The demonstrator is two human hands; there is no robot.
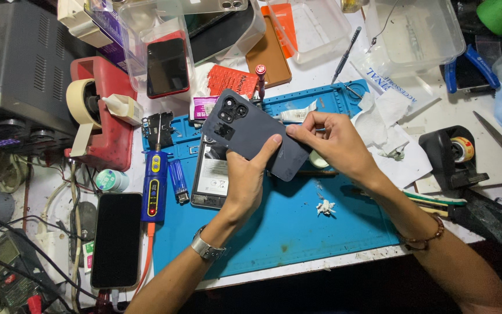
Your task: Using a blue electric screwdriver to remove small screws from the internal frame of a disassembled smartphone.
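The dark grey phone back cover (pixel 258 135) is held above the blue work mat (pixel 297 232), tilted, its long axis running from far left, at the camera cut-outs, to near right. The left hand (pixel 250 180) grips its near edge, thumb on the outer face. The right hand (pixel 332 145) pinches its right end. The opened phone body (pixel 211 177) lies directly beneath, flat on the mat. Open mat lies near; tools crowd the left and far sides
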